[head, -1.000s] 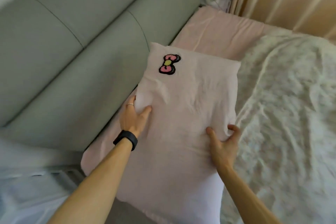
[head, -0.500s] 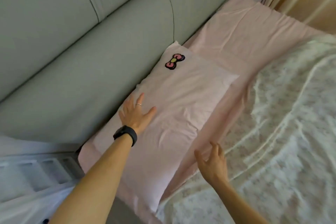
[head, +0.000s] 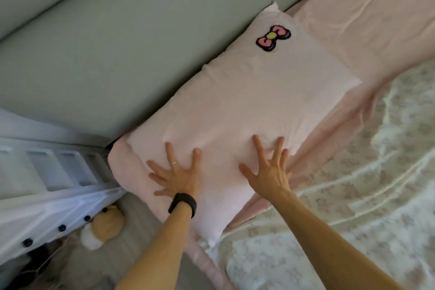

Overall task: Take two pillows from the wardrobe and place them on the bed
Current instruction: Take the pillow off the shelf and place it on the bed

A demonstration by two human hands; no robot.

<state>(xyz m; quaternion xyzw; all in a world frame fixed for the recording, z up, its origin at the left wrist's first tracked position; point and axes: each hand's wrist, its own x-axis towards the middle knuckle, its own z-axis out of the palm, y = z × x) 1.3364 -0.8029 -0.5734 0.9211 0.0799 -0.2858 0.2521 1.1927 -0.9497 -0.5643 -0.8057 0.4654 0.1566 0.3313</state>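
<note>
A pale pink pillow (head: 247, 106) with a pink bow patch lies flat on the bed's pink sheet (head: 367, 19), its long side against the grey-green headboard (head: 117, 54). My left hand (head: 176, 176), with a ring and a black wristband, rests palm down on the pillow's near end, fingers spread. My right hand (head: 270, 172) also lies flat on the pillow near its right edge, fingers apart. Neither hand grips anything. Only one pillow is in view; no wardrobe shows.
A cream floral quilt (head: 353, 195) covers the bed on the right. At the left are a white panelled bedside piece (head: 54, 167) and white buttoned fabric (head: 47, 223). A plush toy (head: 103, 226) lies on the floor below.
My right hand has come off the quilt side and now lies flat on the pillow. My left hand slid toward the pillow's near end. The view moved closer and to the left.
</note>
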